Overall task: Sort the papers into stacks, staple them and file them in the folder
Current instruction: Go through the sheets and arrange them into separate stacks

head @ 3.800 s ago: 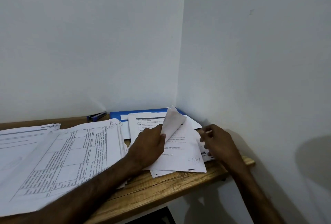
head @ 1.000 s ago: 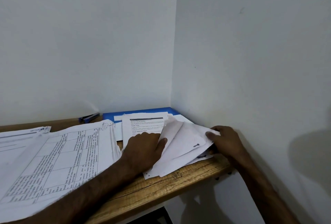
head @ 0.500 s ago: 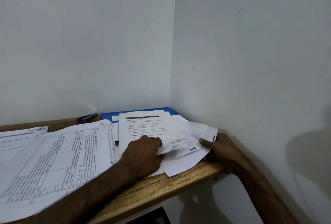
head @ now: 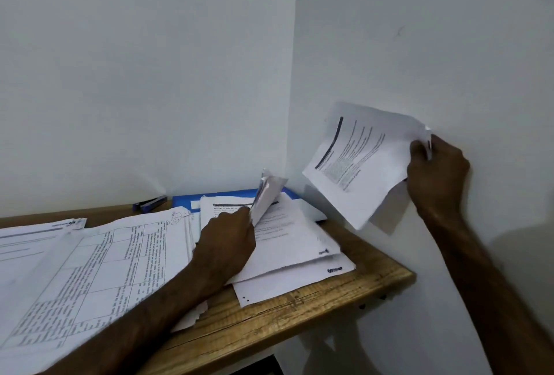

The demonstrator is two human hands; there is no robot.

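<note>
Your right hand [head: 437, 170] pinches drooping sheets [head: 359, 159] by one end past the desk's [head: 344, 299] right edge, while your left hand [head: 227, 242] pinches a page [head: 266, 194] on the right-end pile [head: 293, 242]; slacken, and they'll fall floorward.

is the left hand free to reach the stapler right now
Probably not at once: the left hand pinches a lifted sheet. The stapler itself lies uncovered, so the way looks free once the hand lets go.

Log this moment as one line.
stage: sorting | right hand: holds printed sheets in the air | left hand: pinches upturned page of desk pile | stapler, blue folder: at the back, not in hand
</note>
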